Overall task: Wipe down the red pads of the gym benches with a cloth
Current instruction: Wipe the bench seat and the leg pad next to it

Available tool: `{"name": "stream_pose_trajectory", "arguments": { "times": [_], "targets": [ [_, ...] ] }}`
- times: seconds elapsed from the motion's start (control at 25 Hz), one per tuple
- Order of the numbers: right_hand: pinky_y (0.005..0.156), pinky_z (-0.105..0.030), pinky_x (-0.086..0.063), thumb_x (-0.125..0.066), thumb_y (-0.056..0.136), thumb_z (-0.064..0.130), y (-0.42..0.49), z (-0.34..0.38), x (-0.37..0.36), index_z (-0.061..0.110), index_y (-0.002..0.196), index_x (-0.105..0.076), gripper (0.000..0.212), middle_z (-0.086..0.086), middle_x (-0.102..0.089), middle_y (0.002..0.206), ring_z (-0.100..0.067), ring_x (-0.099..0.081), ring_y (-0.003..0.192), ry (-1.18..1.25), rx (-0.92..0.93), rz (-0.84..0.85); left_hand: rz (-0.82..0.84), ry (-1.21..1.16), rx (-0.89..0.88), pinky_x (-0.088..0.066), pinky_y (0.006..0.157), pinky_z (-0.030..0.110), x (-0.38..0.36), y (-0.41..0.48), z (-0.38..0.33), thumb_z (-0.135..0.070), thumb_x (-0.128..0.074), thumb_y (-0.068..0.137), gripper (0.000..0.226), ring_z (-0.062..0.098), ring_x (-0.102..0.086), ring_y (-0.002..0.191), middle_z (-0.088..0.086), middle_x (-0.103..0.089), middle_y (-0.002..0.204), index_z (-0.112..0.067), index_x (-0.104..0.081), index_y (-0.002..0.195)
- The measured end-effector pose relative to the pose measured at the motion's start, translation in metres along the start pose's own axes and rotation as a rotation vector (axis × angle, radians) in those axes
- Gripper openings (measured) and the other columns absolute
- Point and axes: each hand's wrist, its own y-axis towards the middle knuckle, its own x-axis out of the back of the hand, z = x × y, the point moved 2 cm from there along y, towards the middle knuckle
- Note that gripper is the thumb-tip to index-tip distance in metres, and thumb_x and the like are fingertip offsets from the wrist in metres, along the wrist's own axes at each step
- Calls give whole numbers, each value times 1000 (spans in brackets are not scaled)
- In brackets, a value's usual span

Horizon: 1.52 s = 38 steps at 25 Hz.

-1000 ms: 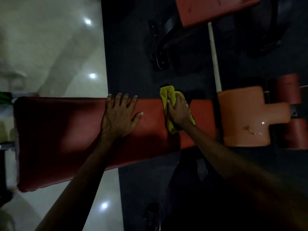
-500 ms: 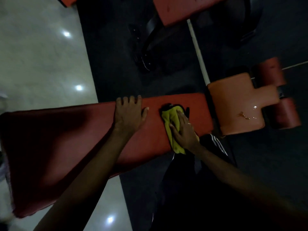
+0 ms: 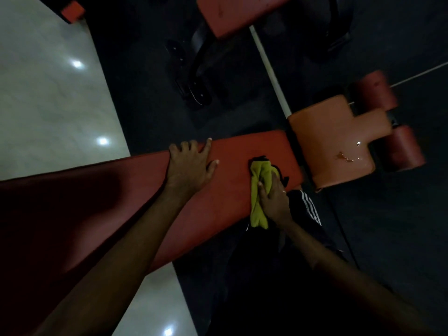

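A long red bench pad (image 3: 232, 166) runs from the lower left to the middle right. My left hand (image 3: 190, 167) lies flat on it with fingers spread, over its far edge. My right hand (image 3: 275, 198) presses a bunched yellow cloth (image 3: 258, 190) onto the pad near its near edge, close to the pad's right end. Right of that end sits a lighter orange seat pad (image 3: 332, 132) with wet drops on it. Two dark red roller pads (image 3: 407, 149) stand beyond the seat.
Another red pad (image 3: 232, 13) on a black frame (image 3: 194, 76) stands further off at the top. A white bar (image 3: 269, 66) slants across the black rubber floor. Pale tiled floor (image 3: 48, 93) lies to the left. My dark striped trouser leg (image 3: 305, 207) is beside the bench.
My right hand has dragged the cloth from the pad's far edge toward the near edge. The view has shifted, and my left hand stays planted on the pad.
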Motion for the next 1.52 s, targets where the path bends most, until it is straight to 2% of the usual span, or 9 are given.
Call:
{"name": "stream_pose_trajectory", "arguments": {
  "times": [0.16,0.36,0.56,0.72,0.8,1.0,1.16,1.36,1.52],
  "targets": [
    [113,-51,-35,-48,97,51,38,-10,7,9,152,-34,71,-17,-41,154,-39,-41,139,108,-434,-65,-14,-15,15,-39,90,49,4,-1,-1,-61,-28,98,68,35,-56,104,18,-59,122,-21,-37,152],
    [116,-48,-31,-49,103,39,5,-8,-6,3,154,-28,66,-19,-36,156,-36,-36,142,52,-152,-24,-11,-33,29,-38,94,51,5,-1,-2,-60,-28,98,68,35,-54,109,18,-58,126,-22,-34,153],
    [114,-53,-33,-48,99,42,60,-21,13,10,154,-30,67,-18,-36,157,-41,-40,139,96,-522,-41,6,-37,37,-37,96,50,6,2,-2,-61,-26,98,68,35,-54,112,17,-56,130,-23,-31,155],
    [117,-45,-31,-44,98,51,59,34,2,5,150,-39,70,-17,-43,154,-32,-39,142,-13,99,45,-8,-5,45,-38,95,50,5,1,-3,-60,-25,98,68,35,-55,109,17,-57,127,-22,-33,154],
    [118,-43,-31,-44,99,53,91,45,7,5,150,-41,70,-15,-43,154,-31,-40,143,-46,219,62,-10,-1,45,-39,93,49,5,2,-3,-60,-26,98,68,35,-55,106,17,-58,125,-22,-34,153],
    [113,-44,-36,-47,97,51,163,58,24,10,145,-45,63,-13,-47,150,-35,-46,136,-78,-34,92,10,-13,59,-40,93,50,5,4,-4,-60,-29,97,67,36,-55,105,17,-58,125,-23,-37,152],
    [113,-44,-38,-43,97,59,157,58,19,10,145,-47,68,-13,-52,147,-30,-48,135,-125,330,201,29,-13,58,-41,90,50,6,4,-4,-61,-24,95,69,36,-55,102,17,-59,121,-22,-39,150],
    [113,-46,-36,-44,96,54,156,51,25,7,147,-42,69,-17,-47,150,-37,-45,137,-13,-143,82,119,-139,140,-39,97,54,15,16,-14,-64,-27,98,67,37,-55,113,17,-58,129,-23,-42,149],
    [117,-45,-31,-45,99,46,67,18,13,5,152,-36,67,-18,-41,155,-32,-38,143,-11,47,77,169,-176,29,-38,97,47,3,55,-48,-60,-30,99,69,38,-53,118,18,-54,136,-20,-29,156]
  ]
}}
